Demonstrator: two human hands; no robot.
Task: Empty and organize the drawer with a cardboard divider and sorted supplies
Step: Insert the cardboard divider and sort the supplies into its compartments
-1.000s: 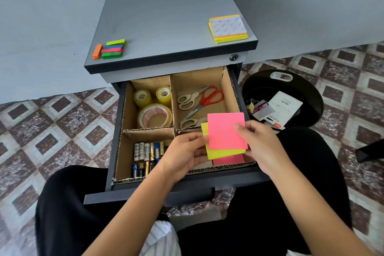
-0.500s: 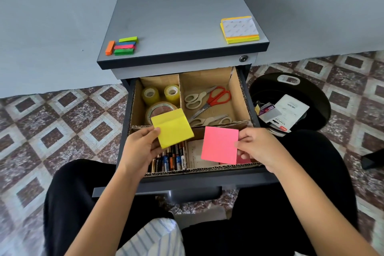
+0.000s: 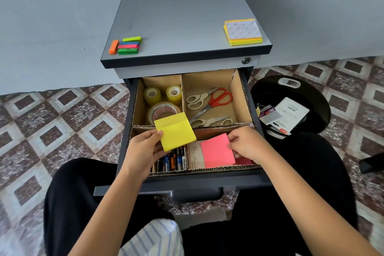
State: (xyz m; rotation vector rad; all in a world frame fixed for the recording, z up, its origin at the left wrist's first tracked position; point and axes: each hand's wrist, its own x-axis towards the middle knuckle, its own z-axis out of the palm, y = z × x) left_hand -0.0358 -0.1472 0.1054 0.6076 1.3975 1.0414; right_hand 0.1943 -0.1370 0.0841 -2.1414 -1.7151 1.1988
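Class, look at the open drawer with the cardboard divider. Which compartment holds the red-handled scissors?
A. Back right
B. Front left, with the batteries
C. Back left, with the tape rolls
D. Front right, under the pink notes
A: the red-handled scissors lie in the back right compartment of the brown cardboard divider, beside the cream-handled scissors, apart from the clear tape rolls.

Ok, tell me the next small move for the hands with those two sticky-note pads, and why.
Probably lower the pink pad in the right hand flat into the front right compartment of the cardboard divider. It already hangs just over that section, where another pink pad seems to lie, while the tape, scissors and battery sections are taken. The yellow pad in the left hand could follow.
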